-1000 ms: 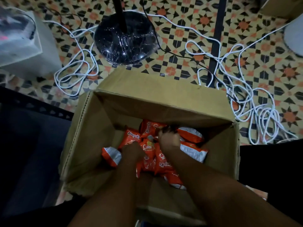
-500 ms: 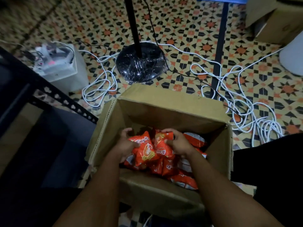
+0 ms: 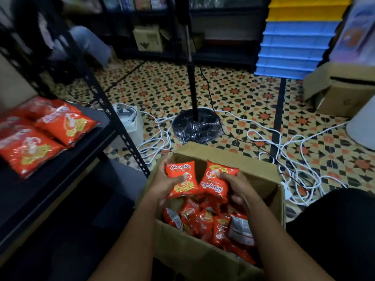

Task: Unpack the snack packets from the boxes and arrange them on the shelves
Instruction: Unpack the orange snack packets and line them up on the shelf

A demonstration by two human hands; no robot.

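Gripping one orange packet [image 3: 181, 180] each, both hands hover over the open box [image 3: 223, 157]. The left hand [image 3: 162, 182] curls behind its upright packet, thumb across the front. The right hand [image 3: 236, 186] pinches an upside-down packet [image 3: 216, 183], fingers [image 3: 224, 175] over its face. More packets [image 3: 205, 222] fill the box below. Three packets [image 3: 67, 123] lie on the shelf [image 3: 60, 159] at left.
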